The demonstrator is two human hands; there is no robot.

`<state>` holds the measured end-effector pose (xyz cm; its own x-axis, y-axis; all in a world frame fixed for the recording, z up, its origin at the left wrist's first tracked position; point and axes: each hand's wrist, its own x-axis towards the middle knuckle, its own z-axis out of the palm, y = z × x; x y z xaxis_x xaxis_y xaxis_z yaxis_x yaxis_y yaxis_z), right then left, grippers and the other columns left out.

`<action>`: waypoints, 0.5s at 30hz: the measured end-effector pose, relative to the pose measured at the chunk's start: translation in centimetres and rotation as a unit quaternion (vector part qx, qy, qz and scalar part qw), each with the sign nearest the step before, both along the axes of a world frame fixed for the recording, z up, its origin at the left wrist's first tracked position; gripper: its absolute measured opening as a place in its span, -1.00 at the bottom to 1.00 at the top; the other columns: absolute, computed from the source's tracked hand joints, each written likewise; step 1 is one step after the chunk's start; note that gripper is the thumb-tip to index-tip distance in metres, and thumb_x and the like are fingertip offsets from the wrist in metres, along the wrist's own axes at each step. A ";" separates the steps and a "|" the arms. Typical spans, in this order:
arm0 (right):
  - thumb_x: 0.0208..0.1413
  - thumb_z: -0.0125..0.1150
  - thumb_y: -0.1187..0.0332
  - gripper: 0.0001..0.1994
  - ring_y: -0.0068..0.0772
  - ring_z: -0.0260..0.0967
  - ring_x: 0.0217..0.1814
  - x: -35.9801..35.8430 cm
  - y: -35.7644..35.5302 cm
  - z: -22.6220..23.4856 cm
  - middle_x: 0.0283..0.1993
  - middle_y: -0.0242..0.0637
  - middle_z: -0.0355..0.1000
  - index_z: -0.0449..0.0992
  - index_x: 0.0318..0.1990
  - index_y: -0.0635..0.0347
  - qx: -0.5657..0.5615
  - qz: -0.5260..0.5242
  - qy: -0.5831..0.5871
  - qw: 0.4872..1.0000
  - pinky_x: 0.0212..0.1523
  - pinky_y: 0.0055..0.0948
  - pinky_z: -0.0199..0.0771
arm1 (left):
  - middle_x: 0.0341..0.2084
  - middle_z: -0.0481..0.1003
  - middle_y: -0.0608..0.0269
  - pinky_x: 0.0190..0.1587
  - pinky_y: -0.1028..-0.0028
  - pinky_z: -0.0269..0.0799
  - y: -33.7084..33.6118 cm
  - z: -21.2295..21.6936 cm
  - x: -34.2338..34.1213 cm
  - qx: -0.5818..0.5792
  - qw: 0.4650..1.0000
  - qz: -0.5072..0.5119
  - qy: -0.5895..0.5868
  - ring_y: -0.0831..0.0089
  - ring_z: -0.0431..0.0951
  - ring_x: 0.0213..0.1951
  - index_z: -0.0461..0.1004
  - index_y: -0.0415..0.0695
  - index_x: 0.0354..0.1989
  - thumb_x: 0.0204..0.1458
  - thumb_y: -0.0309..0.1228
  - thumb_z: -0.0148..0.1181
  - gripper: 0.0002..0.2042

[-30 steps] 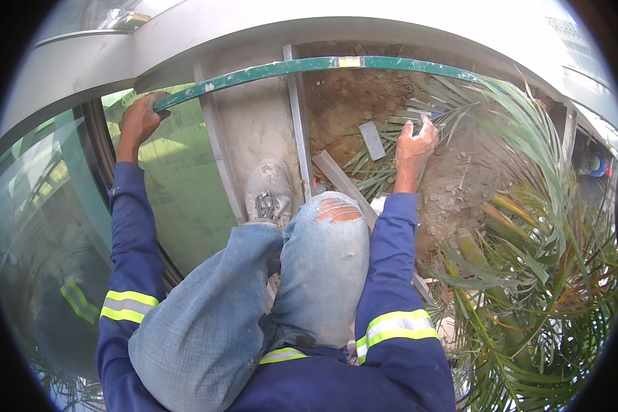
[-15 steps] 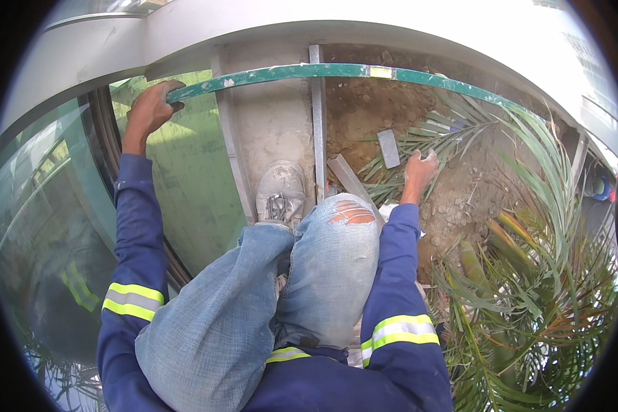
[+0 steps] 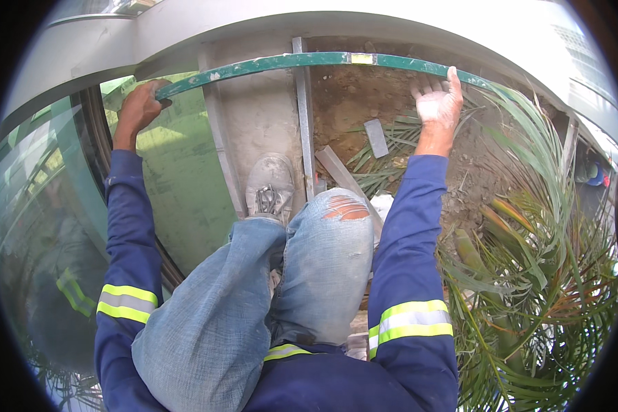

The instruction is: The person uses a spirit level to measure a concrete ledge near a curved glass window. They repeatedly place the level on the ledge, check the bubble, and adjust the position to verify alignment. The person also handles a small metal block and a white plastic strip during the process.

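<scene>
A long green spirit level (image 3: 268, 63), dusty and splashed with white, spans the far side of the work area, its pale vial window facing up. My left hand (image 3: 141, 106) is closed around its left end. Near the right part of the level, my right hand (image 3: 438, 106) is raised with a dusty palm showing and fingers spread. Its thumb tip overlaps the level's edge; whether it touches cannot be told. Under the level run two narrow straight strips, a grey one (image 3: 303, 113) and a paler one (image 3: 221, 137), with a smooth concrete band (image 3: 257, 117) between them.
My dusty shoe (image 3: 269, 182) rests on the concrete band. A grey block (image 3: 375, 137) and a loose length of bar (image 3: 343, 170) lie on the soil by palm leaves. A palm plant (image 3: 529, 302) crowds the right; glass panels (image 3: 48, 206) stand left. A white ledge (image 3: 288, 15) curves beyond.
My right hand has risen from beside the grey block up to the level, turning its palm into view and spreading its fingers. My left hand keeps its hold on the level's end.
</scene>
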<state>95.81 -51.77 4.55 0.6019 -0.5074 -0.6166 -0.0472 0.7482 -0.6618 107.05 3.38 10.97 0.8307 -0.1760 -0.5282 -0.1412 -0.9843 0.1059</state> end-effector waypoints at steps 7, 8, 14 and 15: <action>0.07 0.51 0.15 0.05 0.18 -0.04 0.59 0.2 0.1 0.1 0.53 0.18 -0.04 -0.14 0.54 0.27 -0.024 0.030 0.015 0.999 0.51 0.38 -0.15 | -0.11 0.65 -0.01 0.03 0.11 0.47 -0.7 0.8 0.1 -0.062 0.996 -0.066 -0.013 -0.04 0.61 -0.02 0.59 -0.11 0.07 -0.04 -0.28 0.40 -0.55; 0.07 0.51 0.15 0.04 0.17 -0.03 0.59 0.1 0.0 0.1 0.53 0.18 -0.04 -0.13 0.53 0.27 -0.023 0.028 0.016 0.999 0.51 0.38 -0.15 | -0.12 0.64 -0.04 0.01 0.11 0.47 -1.3 0.9 0.0 -0.089 0.993 -0.076 -0.018 -0.06 0.61 -0.04 0.58 -0.12 0.07 -0.06 -0.25 0.40 -0.53; 0.07 0.51 0.17 -0.07 0.13 0.00 0.58 0.1 -0.2 0.0 0.54 0.14 -0.03 0.02 0.48 0.24 -0.021 0.012 0.024 0.999 0.50 0.38 -0.11 | -0.20 0.64 -0.10 -0.05 0.11 0.47 -5.9 0.0 1.1 -0.108 0.990 -0.087 0.021 -0.07 0.61 -0.13 0.61 -0.19 -0.02 -0.14 -0.13 0.41 -0.48; 0.07 0.51 0.17 -0.09 0.12 0.00 0.58 0.1 0.1 0.3 0.54 0.13 -0.02 0.06 0.46 0.23 -0.017 0.014 0.020 1.000 0.50 0.38 -0.11 | -0.22 0.64 -0.10 -0.06 0.11 0.47 -6.0 -0.5 1.3 -0.105 0.990 -0.090 0.022 -0.07 0.62 -0.14 0.62 -0.20 -0.05 -0.14 -0.12 0.40 -0.50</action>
